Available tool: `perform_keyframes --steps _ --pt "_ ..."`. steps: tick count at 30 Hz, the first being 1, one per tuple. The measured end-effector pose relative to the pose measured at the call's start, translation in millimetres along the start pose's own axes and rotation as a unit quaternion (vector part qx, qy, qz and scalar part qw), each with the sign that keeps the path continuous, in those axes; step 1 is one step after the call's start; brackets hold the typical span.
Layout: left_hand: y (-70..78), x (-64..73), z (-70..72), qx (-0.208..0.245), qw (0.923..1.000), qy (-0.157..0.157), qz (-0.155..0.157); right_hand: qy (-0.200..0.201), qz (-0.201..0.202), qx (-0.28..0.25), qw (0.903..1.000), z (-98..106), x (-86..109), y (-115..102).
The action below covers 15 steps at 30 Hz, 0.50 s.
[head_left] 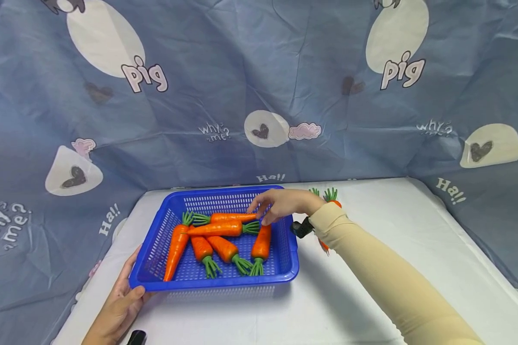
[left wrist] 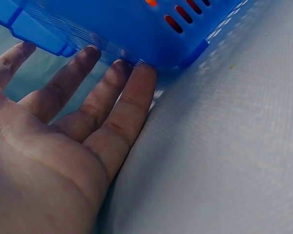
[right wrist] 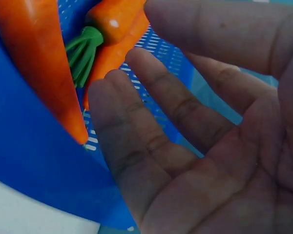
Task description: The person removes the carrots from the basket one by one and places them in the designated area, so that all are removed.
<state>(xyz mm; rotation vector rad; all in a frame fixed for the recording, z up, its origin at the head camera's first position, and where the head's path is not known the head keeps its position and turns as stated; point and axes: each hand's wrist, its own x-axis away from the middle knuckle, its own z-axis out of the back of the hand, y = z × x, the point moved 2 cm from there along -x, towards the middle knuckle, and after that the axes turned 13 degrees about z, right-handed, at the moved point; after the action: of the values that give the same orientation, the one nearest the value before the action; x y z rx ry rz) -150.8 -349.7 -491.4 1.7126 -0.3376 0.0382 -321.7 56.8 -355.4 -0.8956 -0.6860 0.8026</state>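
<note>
Head view: the left hand grips a blue basket on the bench, carrots inside, the relaxed right hand above them. Left wrist: fingers touch the basket's outside. Right wrist: loosely parted fingers near carrots.

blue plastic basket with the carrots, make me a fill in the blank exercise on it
The rectangular blue plastic basket holds tapered orange carrots with ____ tops.
The person's bare ____ hand touches the basket's near corner.
Beneath the basket is a flat ____ tabletop.

Missing words: green; left; white.
</note>
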Motion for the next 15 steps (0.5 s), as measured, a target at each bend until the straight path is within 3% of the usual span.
perform_keyframes --steps 6,15 --pt "0.4 -0.2 0.8 -0.002 1.0000 0.000 0.000 -0.041 0.007 0.085 0.9956 -7 -14.8 -2" --pt "0.9 -0.2 -0.9 -0.003 0.9996 -0.017 -0.022 -0.080 -0.033 0.141 0.9862 -20 -29.8 -1"
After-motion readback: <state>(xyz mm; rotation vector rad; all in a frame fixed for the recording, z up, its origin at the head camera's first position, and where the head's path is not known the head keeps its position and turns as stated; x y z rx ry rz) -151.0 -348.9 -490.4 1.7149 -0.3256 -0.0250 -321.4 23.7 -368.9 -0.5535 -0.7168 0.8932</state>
